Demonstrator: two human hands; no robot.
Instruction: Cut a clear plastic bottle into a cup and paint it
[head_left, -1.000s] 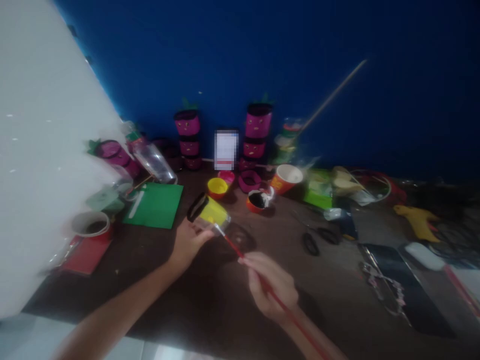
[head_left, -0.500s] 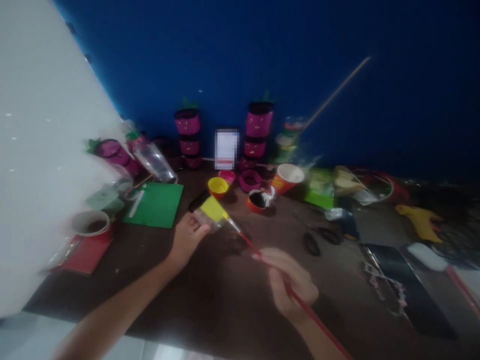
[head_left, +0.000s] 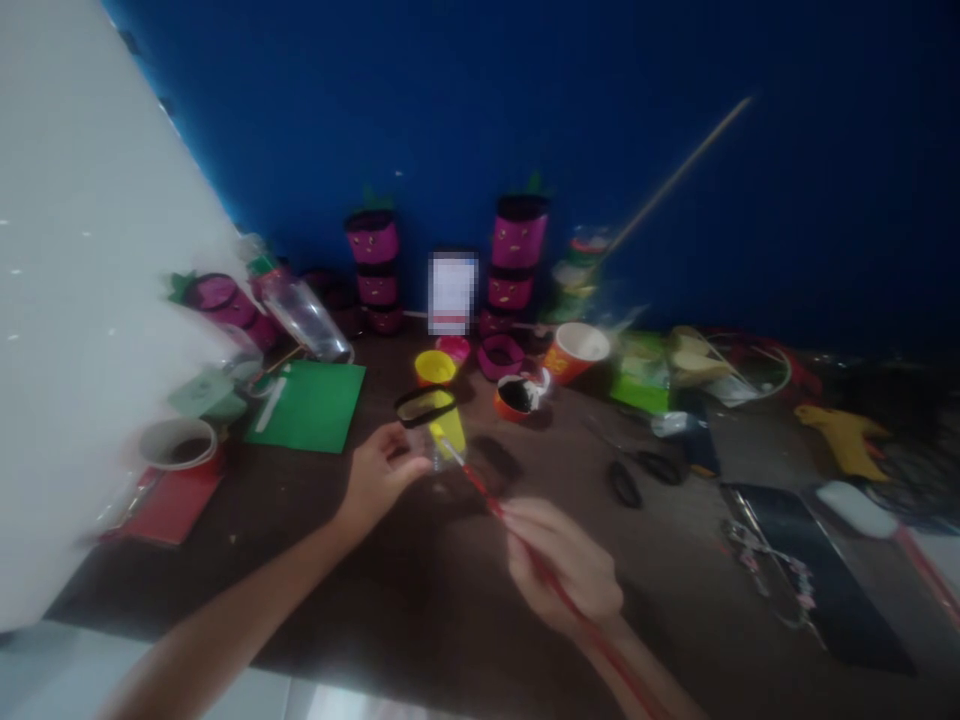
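Observation:
My left hand (head_left: 380, 478) grips a small clear plastic cup (head_left: 452, 428) by its side, thumb in front. The cup has a black rim, and part of its wall is coated yellow. In my right hand (head_left: 562, 560) is a long red paintbrush (head_left: 480, 486), its bristles yellow and touching the cup's wall. Just behind stands a small pot of yellow paint (head_left: 435, 368), with a pink pot (head_left: 453, 350) beyond it. An orange-sided pot with black paint (head_left: 514, 397) sits to the right, white foil at its edge.
Purple stacked containers with faces (head_left: 517, 240) stand along the blue wall around a blurred-out screen (head_left: 451, 292). At left are a green sheet (head_left: 311, 405), a bottle (head_left: 307, 315) and a cup (head_left: 180, 445). Scissors (head_left: 626, 483), a phone (head_left: 817, 570) and a yellow glue gun (head_left: 847, 440) lie right.
My left hand has turned the cup more upright, so its black rim and opening now show. My right hand has shifted slightly left with the paintbrush, whose tip is lower on the cup's wall.

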